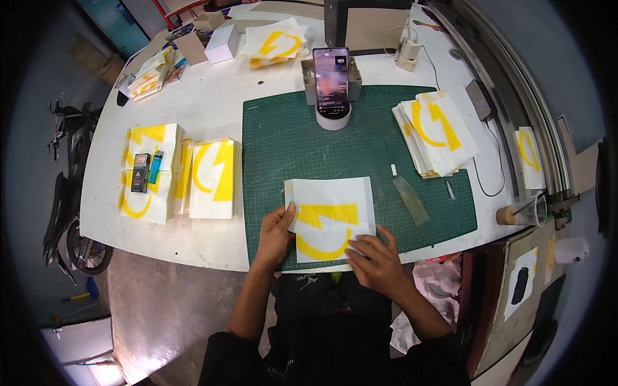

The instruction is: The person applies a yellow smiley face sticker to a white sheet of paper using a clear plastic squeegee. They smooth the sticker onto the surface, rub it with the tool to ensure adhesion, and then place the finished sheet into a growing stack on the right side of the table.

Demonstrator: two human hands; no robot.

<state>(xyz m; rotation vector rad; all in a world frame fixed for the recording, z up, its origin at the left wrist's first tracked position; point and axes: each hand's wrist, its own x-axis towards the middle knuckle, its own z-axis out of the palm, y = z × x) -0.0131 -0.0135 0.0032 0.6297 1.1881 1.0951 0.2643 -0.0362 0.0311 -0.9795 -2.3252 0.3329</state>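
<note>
A white sheet-like paper piece [328,192], perhaps a flat bag, carries a bold yellow print and lies at the near edge of the green cutting mat [283,141]. Its left edge is pinched in my left hand [275,237], the thumb on top and the other fingers mostly hidden beneath. My right hand [375,259] touches the lower right part, fingers spread over its edge and surface. To the right on the mat are a narrow translucent yellowish strip with a white tip [411,201] and a small pale tool [450,190].
Printed paper stacks lie right [434,132], left [214,180] and at the back [275,42]. A dark small box [140,172] and blue lighter [154,167] top another left stack [168,196]. A phone [331,80] stands ahead; a drink cup [524,211] is far right.
</note>
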